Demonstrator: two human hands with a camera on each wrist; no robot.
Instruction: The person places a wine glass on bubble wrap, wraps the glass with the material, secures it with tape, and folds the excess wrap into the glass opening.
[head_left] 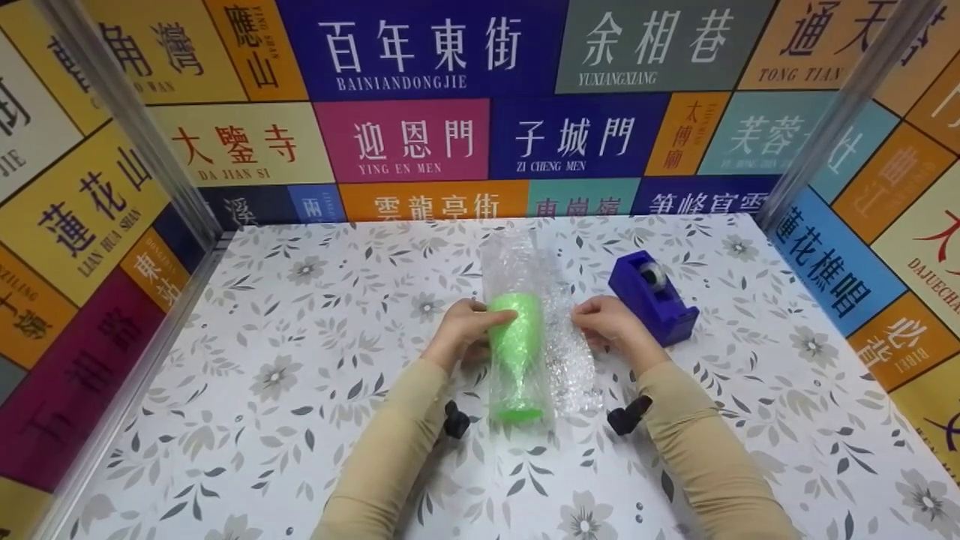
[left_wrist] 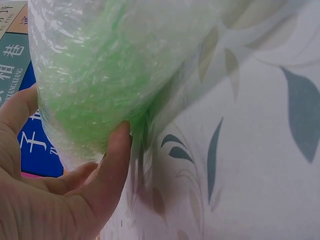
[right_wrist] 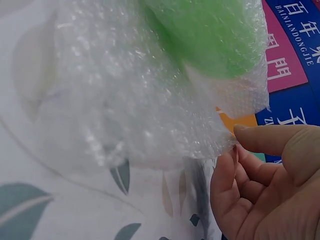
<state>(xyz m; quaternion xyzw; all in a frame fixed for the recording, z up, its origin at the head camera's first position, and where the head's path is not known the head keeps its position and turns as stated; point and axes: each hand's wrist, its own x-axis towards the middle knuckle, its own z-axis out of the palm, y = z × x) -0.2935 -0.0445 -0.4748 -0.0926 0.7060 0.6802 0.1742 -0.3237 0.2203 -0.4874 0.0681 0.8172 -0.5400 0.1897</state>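
Note:
A green goblet (head_left: pixel 519 330) lies on the table inside clear bubble wrap (head_left: pixel 571 367), its wide bowl away from me and its round foot nearer. My left hand (head_left: pixel 466 330) holds the wrapped goblet from the left side, thumb over the bowl. In the left wrist view that hand (left_wrist: pixel 75 195) curves around the bubble wrap (left_wrist: pixel 120 75), and green shows through. On the other side, my right hand (head_left: pixel 611 326) pinches the loose edge of the wrap. The right wrist view shows thumb and forefinger of this hand (right_wrist: pixel 270 175) together at a corner of the wrap (right_wrist: pixel 135 110).
A blue tape dispenser (head_left: pixel 652 296) with a roll of tape stands just beyond my right hand. The floral tablecloth (head_left: pixel 277 375) covers the table. Panels with printed place names (head_left: pixel 405 139) rise at the back and both sides.

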